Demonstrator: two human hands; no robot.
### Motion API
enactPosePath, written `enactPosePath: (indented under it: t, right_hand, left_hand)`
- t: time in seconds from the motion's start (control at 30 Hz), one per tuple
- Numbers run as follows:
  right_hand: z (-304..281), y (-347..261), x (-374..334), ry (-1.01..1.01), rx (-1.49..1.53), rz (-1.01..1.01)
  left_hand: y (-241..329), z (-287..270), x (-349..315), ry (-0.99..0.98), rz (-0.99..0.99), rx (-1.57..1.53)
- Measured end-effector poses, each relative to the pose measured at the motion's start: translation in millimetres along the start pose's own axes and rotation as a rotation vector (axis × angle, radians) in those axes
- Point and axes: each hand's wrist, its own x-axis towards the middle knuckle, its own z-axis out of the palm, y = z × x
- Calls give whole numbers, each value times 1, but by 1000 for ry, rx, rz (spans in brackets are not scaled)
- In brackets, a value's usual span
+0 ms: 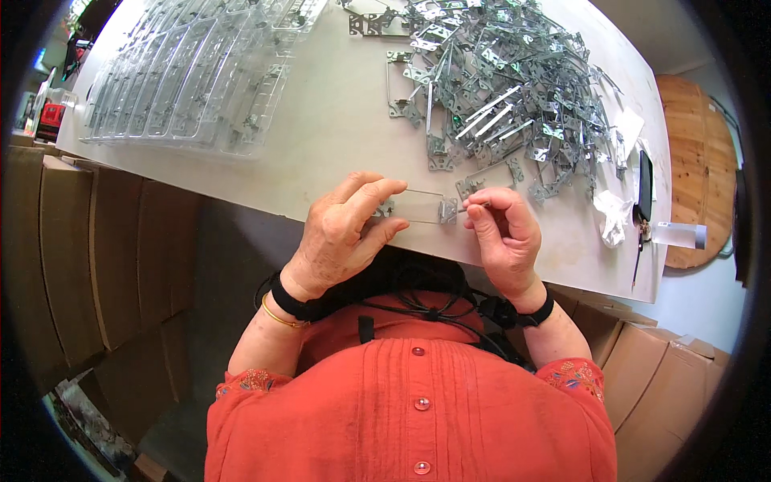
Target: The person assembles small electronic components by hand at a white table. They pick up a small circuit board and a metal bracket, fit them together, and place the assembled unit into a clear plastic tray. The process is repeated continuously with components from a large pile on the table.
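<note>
A small flat metal frame [447, 211], with two thin side rails and stamped end plates, lies near the table's front edge. My left hand [337, 229] grips its left end, thumb and curved fingers on either side, covering much of that end plate. At the right end my right hand [507, 237] is closed in a pinch, thumb against forefinger. A thin dark sliver pokes out of the pinch toward the end plate; it is too small to name. Just beyond the right fingers another metal frame [490, 178] lies on the table.
A large tangled heap of metal frames [514, 96] covers the table's far right. Clear plastic trays [185, 80] holding metal parts stand at the far left. Crumpled white tissue [613, 217] and a clear tube [679, 234] lie at the right edge. Cardboard boxes [112, 249] stand left.
</note>
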Motion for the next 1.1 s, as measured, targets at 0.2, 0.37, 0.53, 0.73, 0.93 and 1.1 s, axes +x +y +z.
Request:
enactPosePath:
  t: [0.2,0.37,0.53,0.73,0.93,1.1]
  right_hand:
    - [-5,-2,-4,-101,-61,-27]
    - [-2,-3,-2,-73,-101,-27]
    - [-4,-3,-3,-69,-152,-14]
    - [-3,-9,2,-74,-288,-124]
    - [-4,-13,3,-80,-259,-140]
    - [-3,-15,3,-67,-227,-163]
  left_hand:
    - [0,1,0,9,-14,-15]
    - [0,2,-1,19,-25,-28]
    - [-1,1,0,6,-21,-9]
    - [1,-1,0,17,-15,0]
    - [1,0,0,46,50,46]
    - [2,1,1,32,29,40]
